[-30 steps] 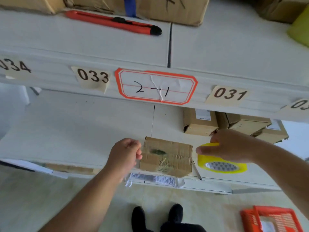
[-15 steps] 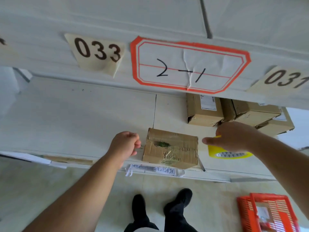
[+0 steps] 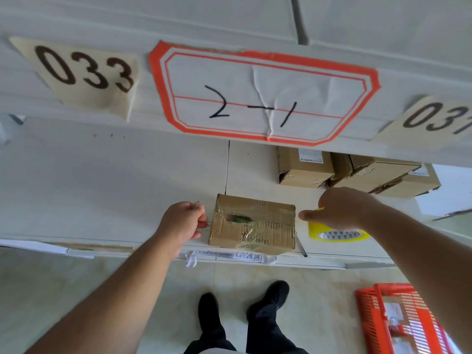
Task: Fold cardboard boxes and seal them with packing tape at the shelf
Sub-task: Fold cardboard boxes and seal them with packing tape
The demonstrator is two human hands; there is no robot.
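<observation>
Curled beside the box, the left hand (image 3: 182,221) is apparently pinching a tape end; the box (image 3: 252,226) is sitting at the shelf (image 3: 102,180) edge; the right hand (image 3: 339,208) is gripping the tape roll (image 3: 337,235). Sealing step; next, pressing tape down.

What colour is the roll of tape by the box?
Yellow: the tape roll under the right hand, seen in the head view.
</observation>
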